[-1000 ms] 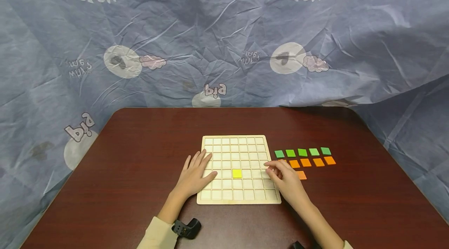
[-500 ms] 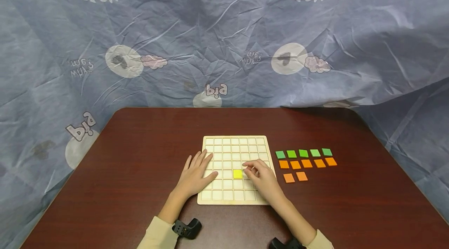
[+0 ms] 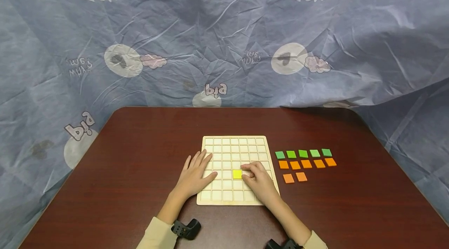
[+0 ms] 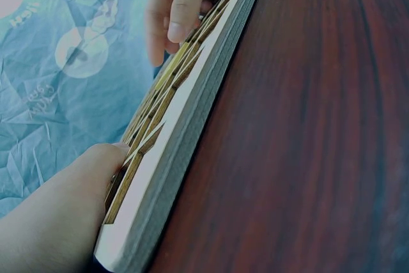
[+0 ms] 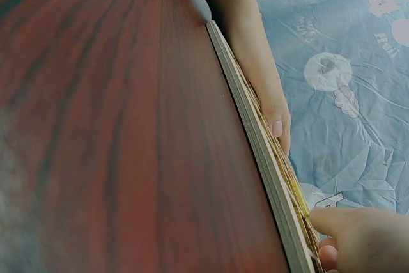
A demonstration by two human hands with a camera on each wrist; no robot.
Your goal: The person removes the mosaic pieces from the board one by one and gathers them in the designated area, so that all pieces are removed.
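A pale wooden board (image 3: 224,202) with a grid of square recesses lies on the table. One yellow square tile (image 3: 237,173) sits in a recess near its middle. My left hand (image 3: 193,177) rests spread on the board's left edge, thumb reaching over the grid. Over the board, my right hand (image 3: 260,182) has its bent thumb and index finger at the yellow tile's right side, with a gap between them. In the left wrist view, that hand's thumb (image 4: 181,27) hangs just above the board. No tile shows between its fingers; their undersides are partly hidden.
Right of the board lie a row of green tiles (image 3: 303,154), a row of orange tiles (image 3: 306,164) and two lighter orange tiles (image 3: 301,177). The dark red-brown table (image 3: 147,143) ends at a grey-blue printed cloth (image 3: 224,27) hanging behind it.
My right hand has moved left from the board's right edge to the yellow tile, uncovering orange tiles. The left hand and the yellow tile have stayed in place.
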